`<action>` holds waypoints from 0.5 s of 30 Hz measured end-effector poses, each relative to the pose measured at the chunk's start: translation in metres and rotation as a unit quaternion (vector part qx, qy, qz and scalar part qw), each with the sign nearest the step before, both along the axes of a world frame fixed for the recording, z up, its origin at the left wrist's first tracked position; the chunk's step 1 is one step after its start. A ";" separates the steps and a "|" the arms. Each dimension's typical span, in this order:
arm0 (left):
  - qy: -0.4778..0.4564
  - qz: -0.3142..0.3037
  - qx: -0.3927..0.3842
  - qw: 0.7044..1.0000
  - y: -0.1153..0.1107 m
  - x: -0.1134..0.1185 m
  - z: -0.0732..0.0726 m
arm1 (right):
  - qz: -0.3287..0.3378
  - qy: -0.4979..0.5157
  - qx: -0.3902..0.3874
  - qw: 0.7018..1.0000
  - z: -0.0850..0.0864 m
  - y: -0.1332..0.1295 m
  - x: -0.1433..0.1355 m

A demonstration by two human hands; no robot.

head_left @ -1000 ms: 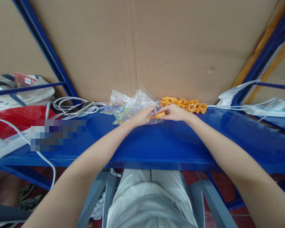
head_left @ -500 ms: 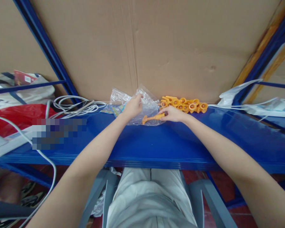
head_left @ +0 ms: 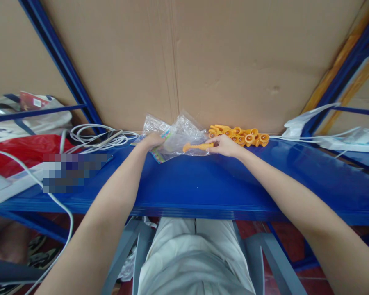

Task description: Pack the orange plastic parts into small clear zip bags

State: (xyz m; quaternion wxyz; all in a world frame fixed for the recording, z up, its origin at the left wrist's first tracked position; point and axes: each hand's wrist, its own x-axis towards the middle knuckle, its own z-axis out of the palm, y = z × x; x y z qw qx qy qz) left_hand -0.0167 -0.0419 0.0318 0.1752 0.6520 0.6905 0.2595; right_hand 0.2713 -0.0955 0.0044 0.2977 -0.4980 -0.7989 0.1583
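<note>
My right hand (head_left: pixel 225 145) is closed around one end of an orange plastic piece (head_left: pixel 198 146), long and thin with a wider head pointing left, a bit like a toy hammer. The piece lies over a clear plastic bag (head_left: pixel 175 143) with a colourful printed edge. At the bag's printed left end, my left hand (head_left: pixel 153 140) is closed on the plastic; its fingertips are partly hidden. Just beyond my right hand is a pile of similar orange pieces (head_left: pixel 249 137) with round, cup-like ends. More crumpled clear plastic (head_left: pixel 187 123) rests against the cardboard behind.
Everything lies on a blue metal shelf (head_left: pixel 197 184) backed by a cardboard wall (head_left: pixel 221 61). Coiled white cables (head_left: pixel 95 137), a red bag (head_left: pixel 21 151) and a canvas bag (head_left: pixel 39 119) are on the left. A white power strip (head_left: pixel 350 141) sits at the right.
My left hand has moved left and down to the bag's printed end, and more of that printed edge now shows. The orange piece has shifted up slightly in my right hand.
</note>
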 end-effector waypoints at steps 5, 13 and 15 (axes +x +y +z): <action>-0.188 -0.025 -0.053 0.980 -0.009 0.018 0.000 | 0.017 -0.006 0.032 0.999 0.001 0.001 0.001; -0.240 -0.031 -0.054 0.969 -0.017 0.039 -0.006 | 0.031 0.027 -0.007 0.999 0.000 0.001 0.003; -0.231 -0.034 -0.056 0.971 -0.018 0.041 -0.008 | 0.028 0.005 0.018 0.999 -0.001 0.001 0.003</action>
